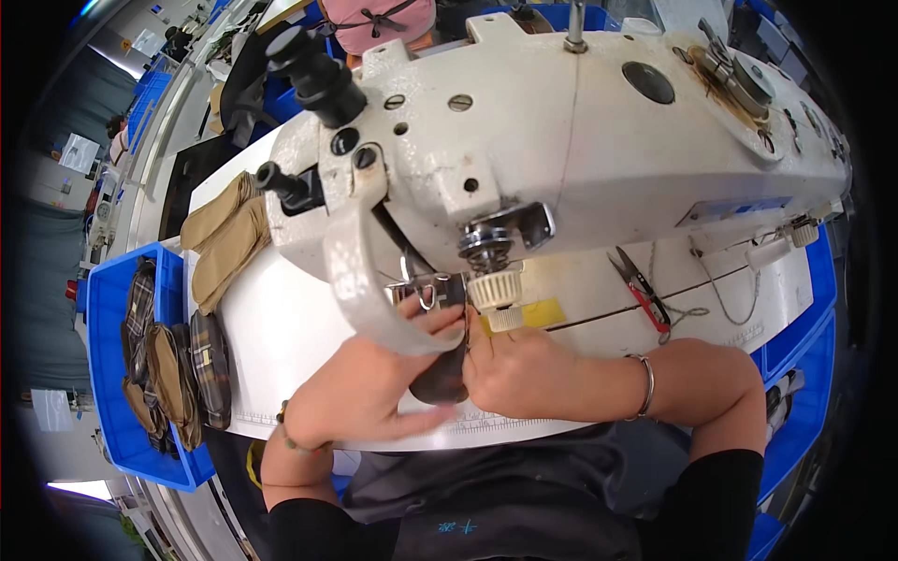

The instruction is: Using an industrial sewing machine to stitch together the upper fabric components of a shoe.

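A white sewing machine (561, 131) fills the upper middle, its needle area partly hidden behind a curved white guard (351, 299). Below the needle area lies a dark fabric piece (435, 381) on the white work surface. My left hand (374, 383) rests on this piece with fingers stretched toward the needle and thumb spread toward me, slightly blurred. My right hand (519, 374) has curled fingers gripping the piece's right edge, just below the tension knobs (496, 290). A yellow strip (535, 313) sits behind my right hand.
Khaki pieces (224, 248) lie at the table's left, beside a blue bin (112, 374) holding plaid and khaki pieces. Red-handled scissors (645, 299) and a cord lie right of the needle area. More blue bins (809, 393) stand at the right. Other people appear small at far upper left.
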{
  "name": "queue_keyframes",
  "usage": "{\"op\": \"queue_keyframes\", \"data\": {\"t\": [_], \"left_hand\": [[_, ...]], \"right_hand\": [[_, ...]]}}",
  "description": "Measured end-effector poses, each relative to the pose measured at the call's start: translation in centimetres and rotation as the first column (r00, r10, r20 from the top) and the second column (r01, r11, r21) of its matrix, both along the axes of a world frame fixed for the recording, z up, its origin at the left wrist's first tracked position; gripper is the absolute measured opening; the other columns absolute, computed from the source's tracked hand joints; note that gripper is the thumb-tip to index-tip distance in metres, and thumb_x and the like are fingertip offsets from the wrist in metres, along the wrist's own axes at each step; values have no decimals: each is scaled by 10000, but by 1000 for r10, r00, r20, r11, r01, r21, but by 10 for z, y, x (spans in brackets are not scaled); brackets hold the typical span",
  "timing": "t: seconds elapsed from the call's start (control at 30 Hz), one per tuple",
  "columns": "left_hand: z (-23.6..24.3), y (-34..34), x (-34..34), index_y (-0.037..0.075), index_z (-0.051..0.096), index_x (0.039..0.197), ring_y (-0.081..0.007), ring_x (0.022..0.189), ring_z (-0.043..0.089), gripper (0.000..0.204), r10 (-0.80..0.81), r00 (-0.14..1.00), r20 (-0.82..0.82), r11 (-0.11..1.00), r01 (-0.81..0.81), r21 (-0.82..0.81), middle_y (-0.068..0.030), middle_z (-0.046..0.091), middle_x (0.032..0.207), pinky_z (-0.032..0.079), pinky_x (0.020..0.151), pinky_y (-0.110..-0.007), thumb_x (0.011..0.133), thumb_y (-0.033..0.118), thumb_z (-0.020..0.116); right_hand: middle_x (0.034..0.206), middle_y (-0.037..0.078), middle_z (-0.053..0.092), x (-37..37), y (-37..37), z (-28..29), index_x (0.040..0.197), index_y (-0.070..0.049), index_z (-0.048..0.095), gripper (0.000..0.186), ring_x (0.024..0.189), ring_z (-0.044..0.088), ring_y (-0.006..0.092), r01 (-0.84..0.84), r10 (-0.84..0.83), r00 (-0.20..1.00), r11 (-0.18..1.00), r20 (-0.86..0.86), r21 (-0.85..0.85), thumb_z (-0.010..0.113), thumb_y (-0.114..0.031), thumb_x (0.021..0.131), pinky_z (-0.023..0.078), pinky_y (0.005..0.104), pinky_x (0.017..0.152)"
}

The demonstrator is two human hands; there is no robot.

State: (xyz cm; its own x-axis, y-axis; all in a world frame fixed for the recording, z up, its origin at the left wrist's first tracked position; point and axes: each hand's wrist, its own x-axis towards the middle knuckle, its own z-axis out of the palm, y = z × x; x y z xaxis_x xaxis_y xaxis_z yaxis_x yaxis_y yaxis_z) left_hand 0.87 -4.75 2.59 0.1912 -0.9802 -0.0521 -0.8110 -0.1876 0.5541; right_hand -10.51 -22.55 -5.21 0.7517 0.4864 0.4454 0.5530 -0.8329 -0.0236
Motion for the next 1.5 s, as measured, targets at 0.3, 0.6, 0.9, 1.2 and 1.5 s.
{"op": "queue_keyframes", "data": {"t": [0.3, 0.6, 0.9, 1.2, 1.5], "left_hand": [[-23, 6, -20, 32, 617, 1226, -289, 1125, 614, 674, 83, 954, 288, 994, -59, -91, -99, 653, 1180, 474, 907, -434, 561, 57, 722], [-34, 1, -24, 45, 674, 1105, -234, 1028, 626, 519, 103, 917, 386, 989, -54, -135, -48, 678, 1093, 457, 846, -411, 588, 49, 720], [-29, 1, -20, 47, 689, 1084, -223, 1021, 625, 482, 75, 915, 397, 995, -45, -85, -47, 691, 1091, 441, 838, -380, 602, 47, 697], [-34, -2, -18, 56, 690, 1091, -228, 1022, 626, 484, 92, 903, 420, 990, -36, -138, -41, 696, 1107, 457, 828, -362, 608, 39, 684], [-47, -16, 13, 93, 707, 1026, -260, 877, 663, 424, 158, 872, 464, 964, -34, -265, -34, 661, 884, 526, 687, -357, 605, 69, 759]], "right_hand": [[612, 83, 581, -16, 4, 14, 585, -74, 542, 138, 503, 509, 132, -71, 74, 997, 992, 26, -105, 599, -174, 661, 339, 256, 437], [544, 73, 525, -20, 9, 15, 605, -27, 580, 160, 514, 508, 176, -123, 128, 991, 986, 45, -113, 615, -175, 654, 341, 280, 424], [592, 146, 609, -18, 9, 12, 623, -1, 607, 180, 549, 597, 206, -131, 142, 984, 986, 106, -103, 610, -177, 659, 401, 280, 440], [534, 7, 429, -13, 7, 14, 577, -95, 498, 137, 464, 404, 112, -120, 138, 982, 982, 125, -144, 597, -176, 627, 241, 266, 429], [531, 12, 472, 12, -3, 3, 617, -98, 534, 119, 430, 471, 137, -20, 17, 995, 999, 99, 30, 637, -157, 630, 361, 291, 404]]}}
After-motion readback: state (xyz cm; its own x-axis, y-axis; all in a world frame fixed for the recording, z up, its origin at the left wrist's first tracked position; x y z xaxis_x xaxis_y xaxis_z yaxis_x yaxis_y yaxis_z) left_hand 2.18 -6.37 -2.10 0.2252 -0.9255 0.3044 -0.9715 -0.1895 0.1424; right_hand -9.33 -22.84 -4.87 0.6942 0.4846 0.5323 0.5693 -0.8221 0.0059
